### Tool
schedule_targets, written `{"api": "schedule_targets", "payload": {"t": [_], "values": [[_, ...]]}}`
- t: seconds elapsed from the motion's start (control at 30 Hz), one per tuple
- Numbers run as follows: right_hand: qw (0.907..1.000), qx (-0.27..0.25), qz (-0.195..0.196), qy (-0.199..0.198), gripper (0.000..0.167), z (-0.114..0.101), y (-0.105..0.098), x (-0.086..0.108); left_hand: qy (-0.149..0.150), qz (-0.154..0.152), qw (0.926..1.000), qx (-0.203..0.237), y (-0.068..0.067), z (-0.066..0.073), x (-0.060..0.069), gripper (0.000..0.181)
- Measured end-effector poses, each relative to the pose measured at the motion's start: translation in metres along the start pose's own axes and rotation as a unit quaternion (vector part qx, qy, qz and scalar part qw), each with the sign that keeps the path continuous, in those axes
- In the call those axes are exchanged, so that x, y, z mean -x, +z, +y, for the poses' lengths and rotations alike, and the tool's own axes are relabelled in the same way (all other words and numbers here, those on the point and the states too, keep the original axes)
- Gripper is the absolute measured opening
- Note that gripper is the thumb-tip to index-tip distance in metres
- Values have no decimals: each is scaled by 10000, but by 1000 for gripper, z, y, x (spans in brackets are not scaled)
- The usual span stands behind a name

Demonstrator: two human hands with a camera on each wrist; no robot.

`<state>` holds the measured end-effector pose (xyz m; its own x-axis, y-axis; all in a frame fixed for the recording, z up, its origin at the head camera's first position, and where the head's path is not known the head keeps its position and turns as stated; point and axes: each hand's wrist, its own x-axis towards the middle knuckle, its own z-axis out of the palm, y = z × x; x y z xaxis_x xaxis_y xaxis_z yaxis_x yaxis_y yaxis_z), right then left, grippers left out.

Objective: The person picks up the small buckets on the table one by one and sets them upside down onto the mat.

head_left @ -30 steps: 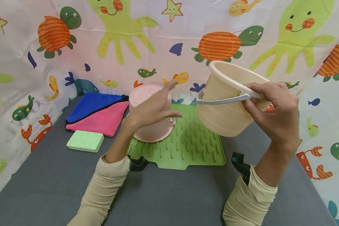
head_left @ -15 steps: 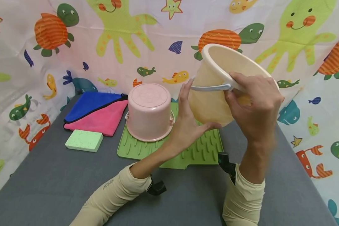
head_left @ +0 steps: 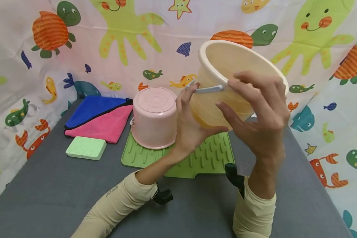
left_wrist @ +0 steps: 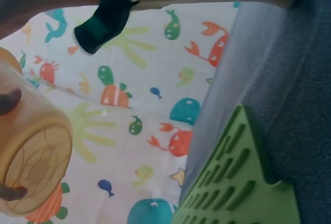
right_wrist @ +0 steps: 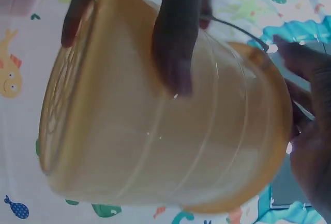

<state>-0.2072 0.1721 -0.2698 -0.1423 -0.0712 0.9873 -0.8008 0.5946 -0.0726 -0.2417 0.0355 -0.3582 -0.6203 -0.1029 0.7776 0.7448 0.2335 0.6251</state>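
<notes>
A cream plastic bucket is held tilted in the air, its mouth up and to the right, with its grey handle on the near side. My left hand grips it near the base, thumb under the bottom and fingers up the side. Around the rim, my right hand has its fingers spread and loose; the right wrist view shows those fingers beside the rim. In the left wrist view the bucket's round base faces out. Left of the held bucket, a pink bucket stands upside down on a green ridged mat.
A folded blue and pink cloth lies at the left, with a pale green sponge in front of it. Everything rests on a grey-covered table. Behind hangs a curtain printed with sea animals.
My left hand has come over from the pink bucket to grip the cream bucket's base. The bucket has moved up and left, and my right hand's fingers have loosened from its rim.
</notes>
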Motion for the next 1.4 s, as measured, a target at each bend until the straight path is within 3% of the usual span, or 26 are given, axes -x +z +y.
{"api": "schedule_targets", "payload": {"t": [0.07,0.2,0.27,0.33,0.4,0.47,0.6,0.7,0.8,0.83,0.87,0.97,1.07,1.17,1.27,1.4], "values": [[9981,-253,545,114,45,4,-3,-2,-98,-33,9996,270,-4,-1,-4,131],[9867,-233,1479,628,75,18,-11,-9,-453,-198,9945,924,-13,0,-14,134],[9795,-340,1703,1021,81,26,-18,-12,-808,-343,9888,1209,-18,2,-18,135],[9729,-586,1640,1525,75,33,-27,-12,-1291,-489,9797,1456,-24,5,-21,136],[9666,-846,1240,2079,67,43,-37,-7,-1766,-640,9664,1757,-29,6,-23,135],[9584,-1000,521,2622,65,57,-47,2,-2088,-748,9525,2089,-34,6,-25,133],[9366,-1202,-1203,3064,67,88,-58,24,-2339,-971,9267,2777,-42,2,-31,129],[9042,-2098,-1997,3138,65,99,-57,34,-2391,-1141,9140,3072,-47,-2,-34,128],[8671,-2946,-2467,3170,62,100,-53,38,-2429,-1291,9046,3256,-53,-6,-35,127],[8566,-3164,-2563,3170,62,100,-53,38,-2461,-1334,8997,3348,-54,-7,-35,128],[8519,-3249,-2653,3135,61,100,-53,38,-2490,-1370,8952,3433,-54,-8,-34,128],[8436,-3482,-2745,3029,63,100,-56,34,-2596,-1454,8816,3664,-51,-11,-33,131],[8374,-3547,-2851,3028,68,99,-61,28,-2673,-1452,8767,3726,-43,-13,-31,138],[8340,-3578,-2964,2977,82,97,-67,24,-2851,-1360,8776,3605,-35,-13,-29,138],[8347,-3543,-3107,2848,97,95,-70,21,-3043,-1369,8805,3368,-30,-11,-29,126],[8562,-3049,-3338,2498,106,94,-65,16,-3081,-1544,8946,2846,-34,-10,-31,118]]}}
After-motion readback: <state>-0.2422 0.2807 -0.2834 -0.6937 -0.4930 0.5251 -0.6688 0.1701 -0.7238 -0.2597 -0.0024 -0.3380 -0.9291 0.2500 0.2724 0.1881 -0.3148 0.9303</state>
